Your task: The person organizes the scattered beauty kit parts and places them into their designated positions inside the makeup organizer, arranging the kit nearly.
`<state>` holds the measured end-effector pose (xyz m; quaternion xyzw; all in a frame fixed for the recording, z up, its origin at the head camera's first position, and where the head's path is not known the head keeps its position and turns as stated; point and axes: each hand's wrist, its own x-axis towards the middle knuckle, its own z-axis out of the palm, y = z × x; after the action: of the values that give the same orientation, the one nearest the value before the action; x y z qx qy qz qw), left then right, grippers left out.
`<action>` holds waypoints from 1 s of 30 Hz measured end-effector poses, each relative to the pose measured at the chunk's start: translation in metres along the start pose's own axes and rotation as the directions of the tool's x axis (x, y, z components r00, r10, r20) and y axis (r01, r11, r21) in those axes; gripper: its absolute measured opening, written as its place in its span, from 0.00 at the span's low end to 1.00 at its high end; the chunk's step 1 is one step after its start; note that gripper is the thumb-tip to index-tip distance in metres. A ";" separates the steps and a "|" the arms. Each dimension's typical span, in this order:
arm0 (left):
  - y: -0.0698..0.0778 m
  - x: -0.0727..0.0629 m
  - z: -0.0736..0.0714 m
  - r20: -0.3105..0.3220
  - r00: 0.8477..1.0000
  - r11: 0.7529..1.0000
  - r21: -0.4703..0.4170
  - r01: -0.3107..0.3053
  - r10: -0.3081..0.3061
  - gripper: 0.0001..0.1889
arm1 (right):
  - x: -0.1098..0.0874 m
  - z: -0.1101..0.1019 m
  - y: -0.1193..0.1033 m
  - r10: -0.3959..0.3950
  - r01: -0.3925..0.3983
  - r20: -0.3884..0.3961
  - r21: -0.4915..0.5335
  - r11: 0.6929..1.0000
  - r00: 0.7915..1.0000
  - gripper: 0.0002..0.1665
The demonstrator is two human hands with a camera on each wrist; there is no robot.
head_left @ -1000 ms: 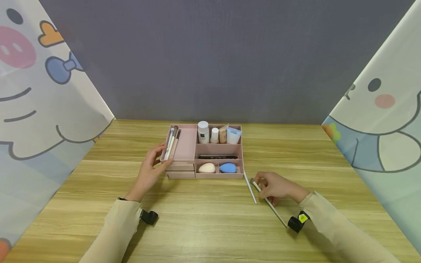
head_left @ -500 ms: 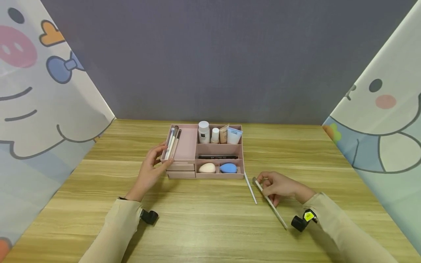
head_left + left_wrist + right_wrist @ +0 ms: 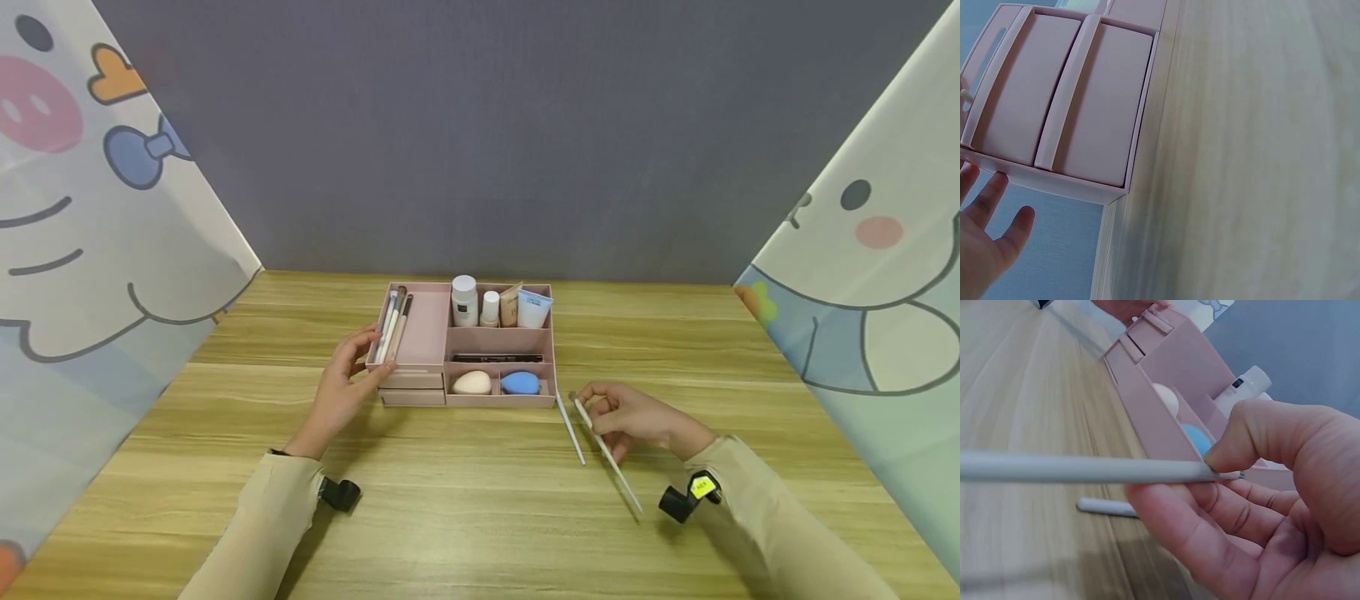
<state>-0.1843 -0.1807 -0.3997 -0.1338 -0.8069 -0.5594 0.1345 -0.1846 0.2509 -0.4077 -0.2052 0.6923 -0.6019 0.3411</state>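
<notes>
My right hand (image 3: 630, 417) pinches a makeup brush (image 3: 609, 458) between thumb and fingers. Its pale handle slants down towards me, and the dark tip points at the organizer. In the right wrist view the thumb presses on the brush (image 3: 1085, 469) near its tip end. My left hand (image 3: 341, 392) rests at the front left corner of the pink makeup organizer (image 3: 427, 333). In the left wrist view its fingers (image 3: 988, 197) are spread, fingertips at the side wall. Several makeup brushes (image 3: 393, 325) lie in the organizer's left top tray.
A second pale, slim stick (image 3: 572, 429) lies by the organizer's front right corner. The compartments hold a white bottle (image 3: 464, 304), a small bottle (image 3: 490, 308), tubes (image 3: 533, 310), a black pencil-like item (image 3: 497, 358), and cream and blue makeup sponges (image 3: 520, 383). A grey wall (image 3: 480, 167) stands behind.
My right hand first shifts slightly right with the brush, then up and left, and the brush's lower end moves left. The left hand stays on the organizer.
</notes>
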 end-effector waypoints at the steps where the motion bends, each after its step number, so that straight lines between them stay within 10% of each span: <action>1: 0.000 0.000 0.000 0.002 1.000 1.000 -0.001 0.002 -0.002 0.23 | 0.000 0.000 -0.001 -0.005 0.005 0.004 0.011 1.000 1.000 0.24; 30: 0.002 0.000 -0.001 0.006 1.000 1.000 0.008 0.011 -0.011 0.24 | 0.024 0.017 -0.034 -0.077 0.081 -0.041 0.116 0.990 0.996 0.21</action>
<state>-0.1831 -0.1808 -0.3977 -0.1305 -0.8104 -0.5563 0.1297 -0.1930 0.2160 -0.3807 -0.2010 0.6532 -0.6583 0.3156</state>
